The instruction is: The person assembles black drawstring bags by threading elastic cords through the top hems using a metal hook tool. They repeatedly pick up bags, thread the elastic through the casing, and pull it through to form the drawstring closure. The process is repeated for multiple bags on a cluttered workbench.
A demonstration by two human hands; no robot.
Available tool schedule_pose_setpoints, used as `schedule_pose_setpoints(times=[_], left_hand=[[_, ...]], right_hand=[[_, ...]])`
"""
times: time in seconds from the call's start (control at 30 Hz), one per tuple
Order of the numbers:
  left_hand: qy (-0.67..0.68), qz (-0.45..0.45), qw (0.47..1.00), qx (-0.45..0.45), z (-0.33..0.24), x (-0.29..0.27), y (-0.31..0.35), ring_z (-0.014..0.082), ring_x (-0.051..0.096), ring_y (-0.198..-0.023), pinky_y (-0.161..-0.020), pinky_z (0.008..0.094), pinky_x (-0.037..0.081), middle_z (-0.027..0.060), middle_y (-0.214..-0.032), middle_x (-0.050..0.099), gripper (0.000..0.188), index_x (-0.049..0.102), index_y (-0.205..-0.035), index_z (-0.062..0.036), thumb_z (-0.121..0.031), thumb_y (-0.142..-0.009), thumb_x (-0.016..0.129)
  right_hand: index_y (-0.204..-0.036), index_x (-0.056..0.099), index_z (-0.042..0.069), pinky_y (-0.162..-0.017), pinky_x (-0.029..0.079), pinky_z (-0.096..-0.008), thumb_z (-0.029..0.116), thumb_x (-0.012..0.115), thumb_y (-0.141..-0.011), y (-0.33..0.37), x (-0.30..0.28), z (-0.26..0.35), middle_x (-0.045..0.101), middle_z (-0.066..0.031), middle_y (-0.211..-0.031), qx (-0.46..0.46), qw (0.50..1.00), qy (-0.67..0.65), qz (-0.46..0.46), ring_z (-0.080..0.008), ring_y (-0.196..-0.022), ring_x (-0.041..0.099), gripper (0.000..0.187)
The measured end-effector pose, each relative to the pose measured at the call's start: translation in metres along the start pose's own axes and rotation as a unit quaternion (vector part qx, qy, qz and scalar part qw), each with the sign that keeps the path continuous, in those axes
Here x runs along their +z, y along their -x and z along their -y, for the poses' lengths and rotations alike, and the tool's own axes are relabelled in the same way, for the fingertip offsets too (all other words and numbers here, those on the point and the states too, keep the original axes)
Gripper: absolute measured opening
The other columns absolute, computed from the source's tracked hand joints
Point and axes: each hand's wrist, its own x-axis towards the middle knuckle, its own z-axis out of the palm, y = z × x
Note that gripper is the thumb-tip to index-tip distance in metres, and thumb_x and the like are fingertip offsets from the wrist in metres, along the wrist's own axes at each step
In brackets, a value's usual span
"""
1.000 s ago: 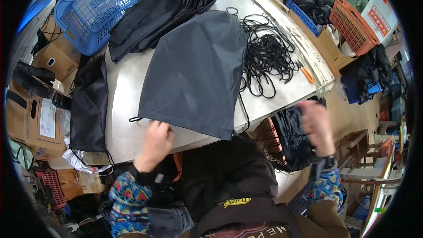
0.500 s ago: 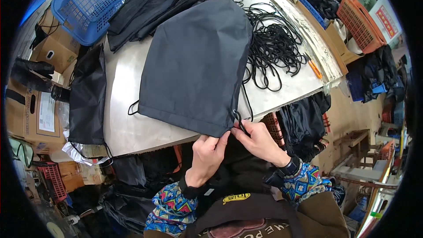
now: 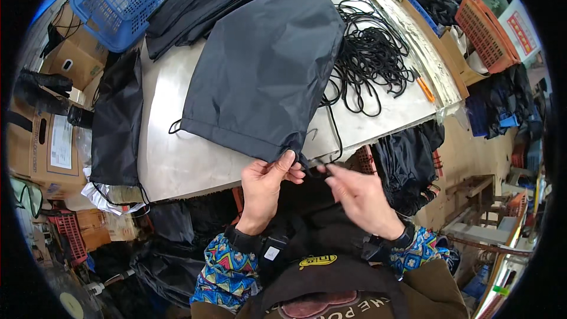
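A black drawstring bag lies flat on the metal-topped table, its hemmed edge toward me. My left hand pinches the bag's near right corner between thumb and fingers, by the spot where the cord comes out. Just right of that corner is my right hand, its fingers smeared by motion; whether they hold the cord I cannot make out. From the corner a black cord runs along the bag's right side. At the hem's left end a small cord loop sticks out.
A tangled pile of black cords and an orange-handled tool lie on the table's right. Folded black fabric and a blue basket are at the far left. Another black bag hangs over the left edge.
The bag's near right corner has shifted left and away from me with my left hand. My right hand has moved slightly right and down, apart from the corner, and is blurred.
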Motion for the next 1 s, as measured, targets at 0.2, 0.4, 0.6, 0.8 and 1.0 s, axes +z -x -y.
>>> schedule_pose_setpoints(times=[0.2,0.4,0.6,0.8,1.0], left_hand=[[0.009,0.006,1.0,0.017,0.001,0.004,0.001,0.0156,0.062,-0.061,-0.057,0.0269,0.052,0.0103,-0.074,0.066,0.019,0.066,-0.085,0.0033,-0.016,-0.086,0.069],[-0.035,0.006,0.999,0.032,0.0,0.009,0.007,0.0144,0.061,-0.061,-0.056,0.0263,0.051,0.0095,-0.074,0.065,0.02,0.065,-0.085,0.0038,-0.015,-0.085,0.07],[0.017,-0.047,0.998,0.029,0.002,0.007,0.009,0.0135,0.061,-0.06,-0.055,0.0258,0.051,0.0098,-0.075,0.065,0.019,0.065,-0.088,0.0031,-0.015,-0.085,0.07],[0.009,-0.039,0.999,0.031,-0.001,0.005,0.01,0.0131,0.06,-0.06,-0.055,0.0258,0.052,0.0092,-0.075,0.065,0.019,0.065,-0.088,0.0018,-0.017,-0.086,0.07],[0.071,-0.047,0.996,-0.008,-0.002,0.001,0.009,0.013,0.061,-0.06,-0.054,0.0253,0.051,0.0077,-0.074,0.064,0.019,0.064,-0.089,0.0001,-0.018,-0.086,0.07]], right_hand=[[-0.105,0.06,-0.008,-0.062,0.05,-0.0366,0.004,0.061,-0.086,0.003,0.006,0.002,0.064,-0.0239,-0.085,-0.024,0.994,0.104,0.024,-0.0371,-0.075,0.064,0.022],[-0.101,0.057,0.001,-0.048,0.044,-0.0396,0.007,0.06,-0.085,0.002,0.016,-0.007,0.054,-0.0119,-0.064,-0.117,0.976,0.181,-0.013,-0.0312,-0.055,0.057,0.017],[-0.103,0.057,0.001,-0.046,0.044,-0.0369,0.006,0.061,-0.083,-0.001,0.019,-0.003,0.052,-0.0092,-0.064,-0.135,0.967,0.217,-0.024,-0.0268,-0.054,0.057,0.021],[-0.105,0.057,0.001,-0.047,0.045,-0.0366,0.005,0.061,-0.083,-0.003,0.021,-0.002,0.053,-0.0087,-0.066,-0.144,0.965,0.219,-0.019,-0.0262,-0.055,0.058,0.023],[-0.105,0.056,0.001,-0.048,0.045,-0.0359,0.005,0.062,-0.082,-0.005,0.024,-0.002,0.053,-0.0082,-0.066,-0.154,0.963,0.219,-0.022,-0.0253,-0.056,0.058,0.024]])
